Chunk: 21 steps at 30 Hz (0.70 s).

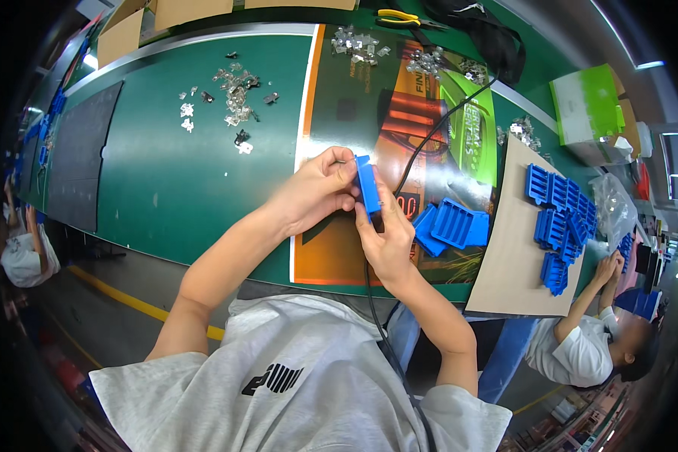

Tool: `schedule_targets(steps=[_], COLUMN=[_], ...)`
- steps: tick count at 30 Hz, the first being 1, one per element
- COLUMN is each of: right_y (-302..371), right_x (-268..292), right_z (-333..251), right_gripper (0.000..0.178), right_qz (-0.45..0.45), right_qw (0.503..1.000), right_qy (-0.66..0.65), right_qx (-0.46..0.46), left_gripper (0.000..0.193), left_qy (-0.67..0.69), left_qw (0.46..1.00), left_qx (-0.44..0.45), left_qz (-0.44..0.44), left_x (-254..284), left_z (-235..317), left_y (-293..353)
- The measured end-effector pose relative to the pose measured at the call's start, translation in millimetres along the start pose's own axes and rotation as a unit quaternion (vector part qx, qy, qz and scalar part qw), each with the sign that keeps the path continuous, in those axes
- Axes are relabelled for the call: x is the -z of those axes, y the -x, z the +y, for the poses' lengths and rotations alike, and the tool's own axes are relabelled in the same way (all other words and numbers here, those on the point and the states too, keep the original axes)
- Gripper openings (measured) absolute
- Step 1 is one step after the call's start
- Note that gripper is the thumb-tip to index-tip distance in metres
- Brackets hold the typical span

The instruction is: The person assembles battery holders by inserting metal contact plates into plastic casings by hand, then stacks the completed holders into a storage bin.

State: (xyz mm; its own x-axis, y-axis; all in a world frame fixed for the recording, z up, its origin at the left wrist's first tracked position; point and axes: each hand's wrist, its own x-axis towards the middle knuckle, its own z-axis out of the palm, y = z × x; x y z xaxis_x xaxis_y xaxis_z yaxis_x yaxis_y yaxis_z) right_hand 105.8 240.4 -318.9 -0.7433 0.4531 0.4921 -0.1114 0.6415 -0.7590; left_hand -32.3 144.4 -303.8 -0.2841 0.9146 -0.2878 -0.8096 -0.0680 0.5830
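A blue plastic slotted housing (368,185) is held up edge-on over the bench, between both hands. My left hand (320,188) grips its left side with thumb and fingers closed. From below and the right, my right hand (388,237) pinches the same housing. Whether a small metal part sits between the left fingers is hidden. Just right of my right hand, several more blue housings (452,224) lie in a loose pile, the top one showing its open slots. Small metal clips (237,94) are scattered on the green surface ahead of my left hand.
More metal clips (356,45) lie at the far edge near yellow-handled pliers (399,17). A black cable (444,120) crosses the printed mat. Blue housings (557,218) cover a cardboard sheet (505,256) at right. Beyond sit a green box (589,105) and a co-worker (587,346).
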Motion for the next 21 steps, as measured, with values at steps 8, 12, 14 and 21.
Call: schedule_targets(steps=[8, 12, 14, 21], right_y=[-13.9, -19.5, -23.4, -24.1], right_x=[15.8, 31.2, 36.2, 33.3], right_z=[-6.9, 5.9, 0.9, 9.5], right_gripper=[0.037, 0.03, 0.029, 0.031], right_qz=[0.109, 0.119, 0.114, 0.054], right_qw=[0.925, 0.857, 0.832, 0.806], right_qy=[-0.227, -0.394, -0.439, -0.486], right_qx=[-0.286, -0.31, -0.318, -0.332], left_gripper=[0.029, 0.019, 0.021, 0.022], left_qy=[-0.183, -0.558, -0.614, -0.774], left_qw=[0.977, 0.738, 0.667, 0.494], left_qx=[-0.081, -0.319, -0.378, -0.336], left_qz=[0.067, 0.207, 0.188, 0.21], left_x=[1.7, 21.8, 21.5, 27.7], left_z=[24.4, 67.4, 78.8, 80.5], left_y=[-23.3, -89.2, -121.5, -166.5])
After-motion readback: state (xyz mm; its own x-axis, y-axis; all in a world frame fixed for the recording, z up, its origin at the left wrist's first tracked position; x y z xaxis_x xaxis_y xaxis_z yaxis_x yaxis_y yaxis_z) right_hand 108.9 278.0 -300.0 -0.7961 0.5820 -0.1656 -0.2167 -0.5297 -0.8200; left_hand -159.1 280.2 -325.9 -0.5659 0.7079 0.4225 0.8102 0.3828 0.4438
